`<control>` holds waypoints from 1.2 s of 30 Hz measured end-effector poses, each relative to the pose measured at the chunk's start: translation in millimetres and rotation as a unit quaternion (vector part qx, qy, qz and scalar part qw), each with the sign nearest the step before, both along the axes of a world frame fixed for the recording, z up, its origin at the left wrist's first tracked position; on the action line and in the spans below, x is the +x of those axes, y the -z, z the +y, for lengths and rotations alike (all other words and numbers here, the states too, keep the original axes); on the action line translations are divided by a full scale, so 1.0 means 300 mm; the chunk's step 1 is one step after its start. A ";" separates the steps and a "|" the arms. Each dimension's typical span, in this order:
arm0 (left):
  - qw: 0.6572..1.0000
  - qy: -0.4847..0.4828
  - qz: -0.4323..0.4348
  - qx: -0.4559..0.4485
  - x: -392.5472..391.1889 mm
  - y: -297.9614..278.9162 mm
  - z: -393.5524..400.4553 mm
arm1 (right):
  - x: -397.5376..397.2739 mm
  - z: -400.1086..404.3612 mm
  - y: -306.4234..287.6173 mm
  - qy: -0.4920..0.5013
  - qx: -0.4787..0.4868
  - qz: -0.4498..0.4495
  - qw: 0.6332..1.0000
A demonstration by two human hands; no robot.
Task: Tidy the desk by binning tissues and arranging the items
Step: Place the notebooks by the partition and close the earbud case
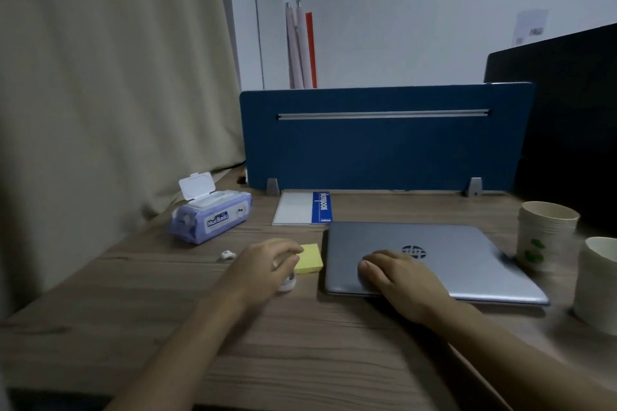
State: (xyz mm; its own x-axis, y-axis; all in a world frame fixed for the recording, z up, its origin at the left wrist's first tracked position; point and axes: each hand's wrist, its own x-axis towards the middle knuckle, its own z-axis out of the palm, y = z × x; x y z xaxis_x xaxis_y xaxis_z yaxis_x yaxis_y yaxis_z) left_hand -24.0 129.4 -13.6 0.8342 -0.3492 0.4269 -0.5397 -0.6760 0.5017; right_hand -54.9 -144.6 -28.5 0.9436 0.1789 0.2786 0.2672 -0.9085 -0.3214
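Laptop (434, 257) looks rigid, heavy and slick under the flat, relaxed right hand (397, 280); left hand (267, 265), fingers curled, grip contents unclear, beside sticky notes (312, 259).

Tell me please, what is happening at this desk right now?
A person is tidying a wooden desk. The right hand rests flat on a closed grey laptop. The left hand curls around a small white object beside a yellow sticky pad. A wipes pack with its lid open and paper cups stand nearby.
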 end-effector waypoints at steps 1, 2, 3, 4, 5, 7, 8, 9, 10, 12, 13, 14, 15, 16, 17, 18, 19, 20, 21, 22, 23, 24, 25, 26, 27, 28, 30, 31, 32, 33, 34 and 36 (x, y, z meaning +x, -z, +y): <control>1.000 -0.013 -0.008 -0.012 0.002 0.005 0.028 | 0.024 0.031 -0.002 -0.012 0.012 0.011 1.000; 0.999 -0.022 -0.022 -0.021 0.007 0.008 0.053 | 0.049 0.058 -0.004 -0.024 0.025 0.023 0.999; 0.999 -0.028 -0.038 -0.027 0.013 0.008 0.069 | 0.066 0.075 -0.010 -0.034 0.039 0.034 0.998; 0.998 -0.033 -0.052 -0.029 0.024 0.009 0.090 | 0.090 0.098 -0.014 -0.042 0.055 0.043 0.997; 0.997 -0.038 -0.058 -0.032 0.034 0.011 0.109 | 0.112 0.121 -0.019 -0.047 0.071 0.048 0.995; 0.996 -0.048 -0.060 -0.040 0.057 0.022 0.138 | 0.150 0.158 -0.024 -0.052 0.096 0.038 0.993; 0.996 -0.051 -0.060 -0.044 0.070 0.031 0.152 | 0.169 0.177 -0.024 -0.058 0.106 0.027 0.992; 0.996 -0.052 -0.061 -0.048 0.084 0.042 0.164 | 0.185 0.195 -0.022 -0.065 0.120 0.019 0.990; 0.995 -0.052 -0.062 -0.054 0.098 0.051 0.173 | 0.199 0.210 -0.022 -0.074 0.135 0.014 0.988; 0.994 -0.058 -0.061 -0.070 0.134 0.064 0.193 | 0.224 0.233 -0.025 -0.093 0.159 0.002 0.983; 0.993 -0.065 -0.059 -0.077 0.158 0.074 0.211 | 0.241 0.247 -0.023 -0.101 0.165 -0.004 0.981; 0.993 -0.071 -0.052 -0.084 0.176 0.078 0.225 | 0.251 0.254 -0.025 -0.107 0.172 -0.010 0.979; 0.992 -0.076 -0.042 -0.088 0.196 0.087 0.245 | 0.263 0.263 -0.024 -0.111 0.178 -0.013 0.978; 0.992 -0.083 -0.027 -0.086 0.215 0.099 0.268 | 0.274 0.272 -0.023 -0.112 0.184 -0.016 0.976; 0.993 -0.092 -0.012 -0.079 0.234 0.112 0.291 | 0.287 0.280 -0.023 -0.111 0.189 -0.019 0.975; 0.992 -0.103 0.006 -0.073 0.252 0.123 0.311 | 0.299 0.287 -0.023 -0.111 0.197 -0.018 0.974; 0.990 -0.116 0.023 -0.071 0.273 0.138 0.334 | 0.318 0.298 -0.021 -0.109 0.209 -0.015 0.972; 0.989 -0.123 0.038 -0.072 0.285 0.146 0.346 | 0.325 0.301 -0.024 -0.105 0.221 -0.013 0.970; 0.988 -0.129 0.052 -0.073 0.295 0.153 0.354 | 0.330 0.305 -0.027 -0.099 0.232 -0.011 0.968; 0.986 -0.133 0.068 -0.075 0.307 0.159 0.361 | 0.340 0.309 -0.028 -0.094 0.243 -0.010 0.965; 0.985 -0.134 0.082 -0.075 0.319 0.164 0.365 | 0.346 0.311 -0.029 -0.092 0.252 -0.010 0.963; 0.984 -0.134 0.090 -0.072 0.331 0.168 0.367 | 0.352 0.311 -0.028 -0.091 0.259 -0.010 0.962; 0.984 -0.135 0.093 -0.067 0.340 0.168 0.371 | 0.356 0.310 -0.026 -0.093 0.262 -0.010 0.961; 0.984 -0.136 0.093 -0.062 0.346 0.167 0.374 | 0.360 0.310 -0.022 -0.095 0.264 -0.009 0.960; 0.984 -0.138 0.095 -0.058 0.349 0.164 0.377 | 0.362 0.307 -0.018 -0.097 0.265 -0.008 0.959; 0.984 -0.138 0.095 -0.054 0.349 0.159 0.379 | 0.363 0.303 -0.013 -0.099 0.267 -0.007 0.959; 0.985 -0.135 0.094 -0.047 0.343 0.149 0.379 | 0.366 0.295 -0.007 -0.099 0.278 -0.004 0.955; 0.986 -0.132 0.094 -0.045 0.339 0.145 0.379 | 0.366 0.292 -0.007 -0.099 0.284 -0.002 0.954; 0.986 -0.129 0.093 -0.045 0.335 0.143 0.379 | 0.366 0.291 -0.006 -0.099 0.287 0.000 0.953; 0.987 -0.127 0.090 -0.044 0.332 0.140 0.378 | 0.366 0.290 -0.006 -0.097 0.286 0.002 0.953; 0.987 -0.125 0.087 -0.044 0.328 0.139 0.376 | 0.366 0.290 -0.005 -0.095 0.280 0.003 0.955; 0.988 -0.121 0.082 -0.044 0.322 0.137 0.372 | 0.367 0.288 -0.003 -0.086 0.263 0.003 0.961</control>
